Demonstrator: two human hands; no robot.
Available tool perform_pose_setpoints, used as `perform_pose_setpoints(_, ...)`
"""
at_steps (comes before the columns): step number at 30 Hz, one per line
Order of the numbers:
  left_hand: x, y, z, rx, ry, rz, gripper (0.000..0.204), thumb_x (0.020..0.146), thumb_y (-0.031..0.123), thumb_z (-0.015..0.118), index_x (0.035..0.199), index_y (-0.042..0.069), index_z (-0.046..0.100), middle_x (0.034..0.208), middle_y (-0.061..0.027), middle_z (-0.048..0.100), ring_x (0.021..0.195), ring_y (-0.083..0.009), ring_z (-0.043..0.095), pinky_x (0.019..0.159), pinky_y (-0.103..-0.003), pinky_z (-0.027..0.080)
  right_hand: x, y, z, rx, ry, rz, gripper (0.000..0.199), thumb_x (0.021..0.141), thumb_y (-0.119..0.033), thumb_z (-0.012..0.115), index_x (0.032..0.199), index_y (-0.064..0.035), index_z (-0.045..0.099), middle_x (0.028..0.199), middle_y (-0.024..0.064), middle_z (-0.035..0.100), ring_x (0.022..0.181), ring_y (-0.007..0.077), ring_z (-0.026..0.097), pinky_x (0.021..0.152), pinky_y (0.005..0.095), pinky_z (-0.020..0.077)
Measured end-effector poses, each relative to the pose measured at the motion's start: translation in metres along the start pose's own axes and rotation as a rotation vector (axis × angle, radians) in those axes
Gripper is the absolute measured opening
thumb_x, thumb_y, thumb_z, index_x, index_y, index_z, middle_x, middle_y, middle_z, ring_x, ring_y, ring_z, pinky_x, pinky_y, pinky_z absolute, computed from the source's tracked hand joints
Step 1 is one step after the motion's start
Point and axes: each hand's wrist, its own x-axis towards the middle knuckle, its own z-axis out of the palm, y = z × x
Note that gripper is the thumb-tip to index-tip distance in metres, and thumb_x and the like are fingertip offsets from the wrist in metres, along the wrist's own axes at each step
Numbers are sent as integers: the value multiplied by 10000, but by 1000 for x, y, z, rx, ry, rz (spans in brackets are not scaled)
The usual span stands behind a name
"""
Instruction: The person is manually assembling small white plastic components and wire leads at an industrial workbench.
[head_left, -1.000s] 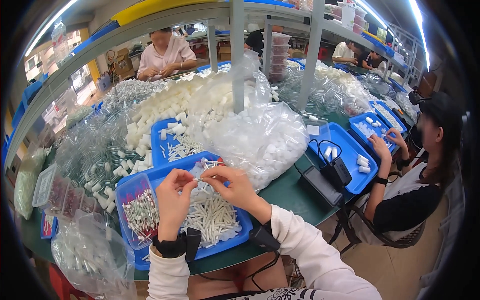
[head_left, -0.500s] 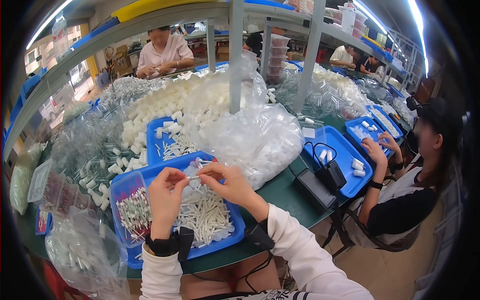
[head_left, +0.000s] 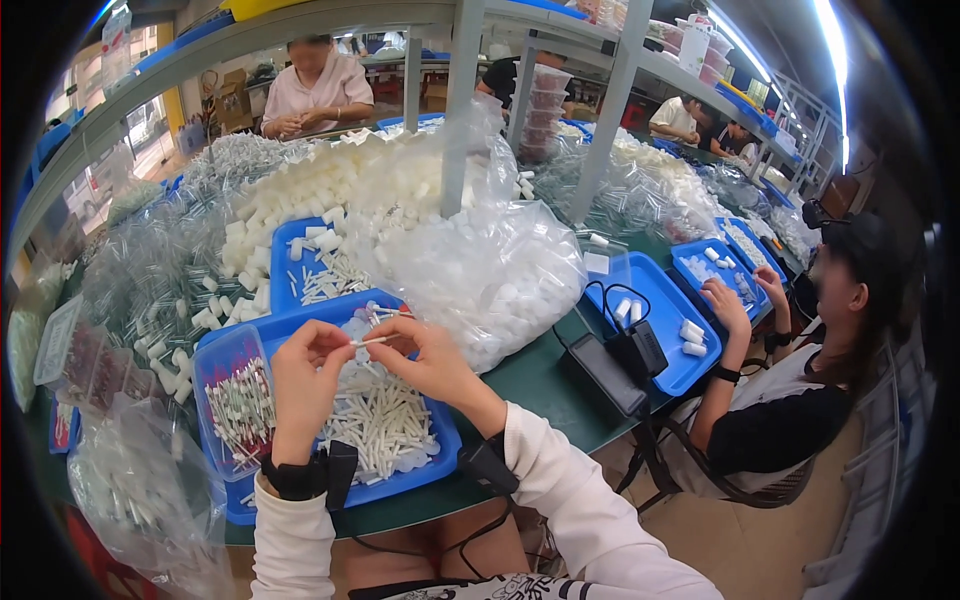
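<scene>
Above a blue tray point(head_left: 449, 437), a thin white stick-like piece point(head_left: 369, 342) spans the gap between my two hands. My left hand point(head_left: 305, 385) pinches one end between thumb and fingertips. The other end sits in the closed fingertips of my right hand point(head_left: 432, 362). Many short white sticks point(head_left: 385, 430) lie loose in the tray below, with some translucent round pieces among them. To the left, beside my left wrist, a clear plastic box point(head_left: 232, 345) holds thin white pieces with reddish ends.
A second blue tray point(head_left: 284, 275) adjoins behind. Beyond are piled white cylinders point(head_left: 250, 240) and a clear bag point(head_left: 520, 270) of translucent pieces. Black power adapters point(head_left: 605, 375) lie right, near another blue tray point(head_left: 690, 375). A co-worker point(head_left: 790, 390) sits there; grey shelf posts point(head_left: 463, 120) rise ahead.
The whole view has shifted, so the scene sits further left and slightly higher. Both my hands keep the white stick pinched between them, with only slight finger movement.
</scene>
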Motion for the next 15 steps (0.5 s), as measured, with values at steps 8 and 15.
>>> perform_pose_setpoints(8,2,-2,-4,12,1,37,91,775,-34,664,845,-37,607,771,-84,660,717,-135,651,673,-246,522,2,4,-4,24,-59,11,143,875,-107,649,975,-9,681,798,26,667,709,72,628,607,209,487)
perform_pose_setpoints(15,-5,12,-4,107,57,130,92,780,-28,659,856,-24,608,775,-84,663,728,-139,661,671,-261,524,-2,-13,4,94,-47,57,163,888,-97,633,1004,7,682,842,45,673,737,93,637,625,218,492)
